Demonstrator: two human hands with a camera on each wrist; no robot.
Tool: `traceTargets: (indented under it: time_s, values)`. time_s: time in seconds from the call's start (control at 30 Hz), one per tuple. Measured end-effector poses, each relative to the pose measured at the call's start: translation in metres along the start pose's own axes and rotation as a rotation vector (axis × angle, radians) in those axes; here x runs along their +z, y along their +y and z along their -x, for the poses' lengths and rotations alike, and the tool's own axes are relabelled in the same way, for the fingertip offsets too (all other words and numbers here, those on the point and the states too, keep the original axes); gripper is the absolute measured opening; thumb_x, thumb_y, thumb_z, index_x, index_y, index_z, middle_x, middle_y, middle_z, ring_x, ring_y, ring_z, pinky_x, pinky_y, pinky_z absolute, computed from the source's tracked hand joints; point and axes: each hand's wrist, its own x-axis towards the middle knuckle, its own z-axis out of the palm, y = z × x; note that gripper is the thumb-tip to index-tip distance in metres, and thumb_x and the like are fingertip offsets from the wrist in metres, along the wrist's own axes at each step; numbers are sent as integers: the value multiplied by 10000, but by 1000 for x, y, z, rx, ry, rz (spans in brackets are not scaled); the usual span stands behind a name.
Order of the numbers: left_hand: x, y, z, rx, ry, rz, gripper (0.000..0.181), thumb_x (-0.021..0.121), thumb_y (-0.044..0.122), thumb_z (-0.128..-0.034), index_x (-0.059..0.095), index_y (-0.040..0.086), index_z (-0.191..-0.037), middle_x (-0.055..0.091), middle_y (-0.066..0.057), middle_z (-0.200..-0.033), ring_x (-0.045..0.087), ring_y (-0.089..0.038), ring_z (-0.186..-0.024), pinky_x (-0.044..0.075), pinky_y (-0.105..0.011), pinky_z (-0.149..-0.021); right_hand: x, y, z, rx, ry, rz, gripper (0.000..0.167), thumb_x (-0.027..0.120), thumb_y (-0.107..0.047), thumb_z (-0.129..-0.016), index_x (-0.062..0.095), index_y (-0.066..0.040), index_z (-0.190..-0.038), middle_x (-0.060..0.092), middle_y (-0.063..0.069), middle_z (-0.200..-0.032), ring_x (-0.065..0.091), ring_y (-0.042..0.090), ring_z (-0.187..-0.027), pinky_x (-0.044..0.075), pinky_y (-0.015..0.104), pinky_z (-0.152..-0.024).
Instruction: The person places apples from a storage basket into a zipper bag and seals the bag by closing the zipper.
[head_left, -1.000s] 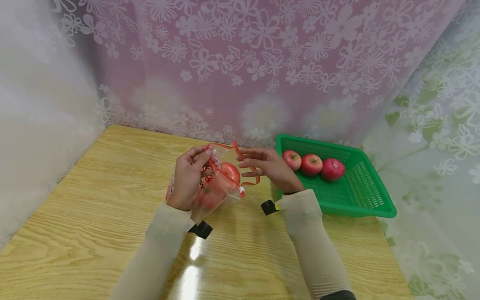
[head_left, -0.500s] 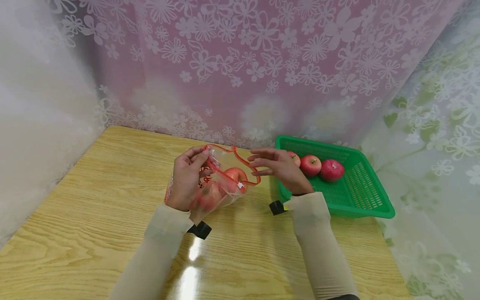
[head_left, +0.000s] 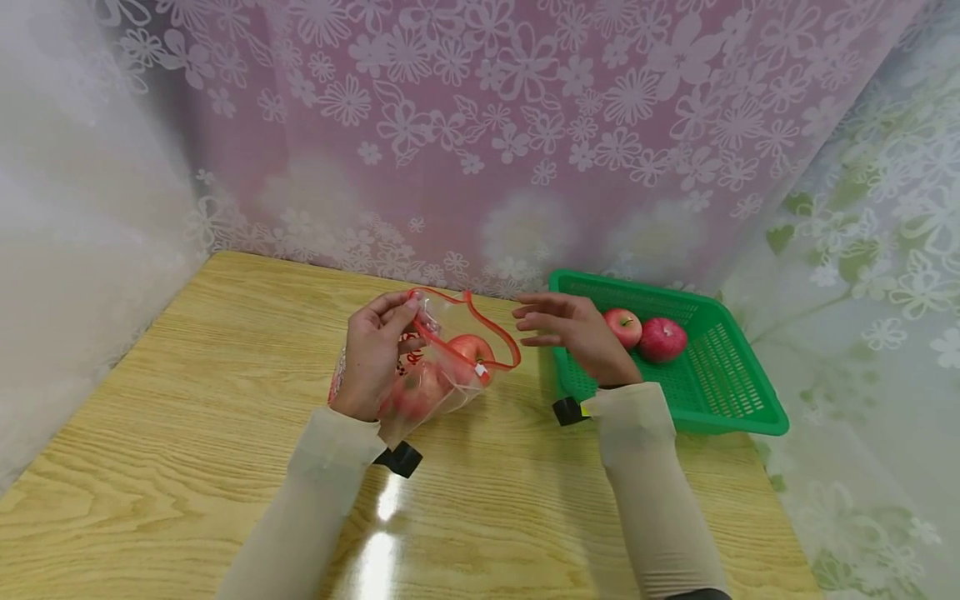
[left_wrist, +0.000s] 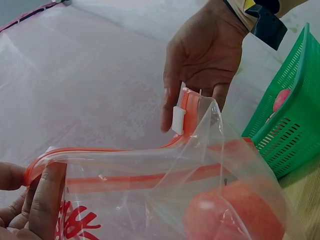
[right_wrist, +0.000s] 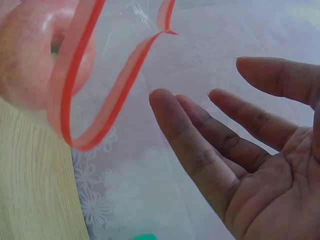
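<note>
Flowered pink curtain (head_left: 525, 125) at the back, wood-grain table (head_left: 225, 475) below, and over its middle sits the clear bag (head_left: 441, 357), red-edged mouth gaping, apples (head_left: 472, 348) showing through the plastic. Left hand (head_left: 372, 354) has the bag's rim pinched between thumb and fingers, back of the hand up, its forearm slanting in from the near edge. Across from it, well apart, the right hand (head_left: 576, 329) holds nothing: fingers reaching leftward, slightly bent and fanned, thumb standing off, and the right wrist view shows a gap between fingertips and red edge. That wrist hangs by the near left corner of the green basket (head_left: 720, 358), where two red apples (head_left: 663, 340) lie side by side. White zip slider (head_left: 482, 372) sits on the bag's near edge.
</note>
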Motion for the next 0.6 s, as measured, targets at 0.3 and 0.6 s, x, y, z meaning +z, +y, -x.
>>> traceTargets:
  time_s: [0.3, 0.6]
  values:
    - [2, -3, 3, -4, 12, -23, 253, 575, 139, -978, 584, -33, -1163, 664, 7, -827, 678, -110, -719, 583, -242, -634, -15, 4, 6, -6, 9, 14, 399, 593, -189, -972, 531, -29, -1332, 574, 133, -1282, 607, 243, -1084, 485, 515, -956]
    - [4, -6, 9, 10, 10, -6, 234, 577, 126, -976, 588, -32, -1148, 660, -4, -824, 673, -114, -710, 585, -248, -629, -23, 14, 9, 32, 17, 9, 419, 593, -154, -970, 503, -9, -1353, 515, 221, -1328, 622, 205, -1047, 453, 551, -981]
